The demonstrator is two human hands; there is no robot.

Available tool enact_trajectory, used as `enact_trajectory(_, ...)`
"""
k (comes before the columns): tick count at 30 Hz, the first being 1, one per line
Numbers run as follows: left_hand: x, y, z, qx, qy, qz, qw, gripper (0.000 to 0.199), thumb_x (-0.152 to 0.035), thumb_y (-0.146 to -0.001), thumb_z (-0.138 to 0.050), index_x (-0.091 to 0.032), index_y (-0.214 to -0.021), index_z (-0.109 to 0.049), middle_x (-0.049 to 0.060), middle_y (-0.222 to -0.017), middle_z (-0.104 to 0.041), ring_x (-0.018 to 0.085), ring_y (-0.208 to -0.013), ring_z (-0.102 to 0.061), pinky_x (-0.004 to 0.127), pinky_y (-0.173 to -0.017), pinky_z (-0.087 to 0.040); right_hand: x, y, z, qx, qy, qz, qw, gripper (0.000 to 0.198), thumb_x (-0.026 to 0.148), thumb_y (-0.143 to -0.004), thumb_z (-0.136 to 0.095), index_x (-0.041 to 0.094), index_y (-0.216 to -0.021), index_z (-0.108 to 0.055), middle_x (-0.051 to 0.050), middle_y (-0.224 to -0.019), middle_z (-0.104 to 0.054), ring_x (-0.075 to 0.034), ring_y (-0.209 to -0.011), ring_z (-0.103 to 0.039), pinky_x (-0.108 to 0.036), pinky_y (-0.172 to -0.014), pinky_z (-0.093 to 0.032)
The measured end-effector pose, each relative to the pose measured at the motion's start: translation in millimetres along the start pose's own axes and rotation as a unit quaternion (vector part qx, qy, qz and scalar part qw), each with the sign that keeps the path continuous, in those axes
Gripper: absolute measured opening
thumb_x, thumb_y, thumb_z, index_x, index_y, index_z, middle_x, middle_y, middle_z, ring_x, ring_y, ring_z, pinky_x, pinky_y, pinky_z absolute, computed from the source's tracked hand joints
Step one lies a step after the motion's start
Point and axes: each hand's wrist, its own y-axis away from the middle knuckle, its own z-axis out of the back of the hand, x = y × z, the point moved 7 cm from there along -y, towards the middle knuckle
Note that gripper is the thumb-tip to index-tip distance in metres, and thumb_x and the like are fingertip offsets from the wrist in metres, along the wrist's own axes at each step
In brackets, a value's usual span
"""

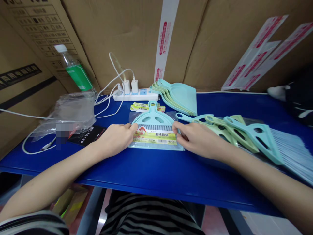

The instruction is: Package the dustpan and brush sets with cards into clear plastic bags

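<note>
In front of me a light-blue dustpan and brush set (153, 120) lies flat on the table, handle pointing away. A clear plastic bag shows around it. Across its grey-blue bristles runs a yellow-green and white paper label (156, 135) with Chinese print. My left hand (118, 138) is closed, its fingertips pinching the set's left edge beside the label. On the opposite side my right hand (192, 135) is closed with curled fingers at the right edge by the label. Exactly what lies under the fingertips is hidden.
More brushes (259, 137), blue and green, lie overlapped at right. Stacked dustpans (183, 94) stand behind, near loose labels (141, 107). A power strip (139, 95), cables, clear bags (70, 107), a bottle (78, 73) and a phone-like timer display (88, 135) are at left. Cardboard (132, 36) walls the back.
</note>
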Motion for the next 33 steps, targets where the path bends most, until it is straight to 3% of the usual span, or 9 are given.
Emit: enact_trajectory(33,0.0,0.9,1.5,-0.02,0.001,-0.004,1.0,0.022,-0.015,-0.09,-0.034,-0.015,-0.099,-0.054,0.009,-0.082,-0.069,0.021,-0.07,-0.066,0.029,-0.057,-0.046,0.7,0.8,-0.4,-0.01,-0.007,0.012,1.0,0.006,0.018,-0.08,-0.036,0.024,-0.078,-0.039,0.004,-0.047,-0.048,-0.014,-0.043,-0.042,-0.028,-0.049,-0.024)
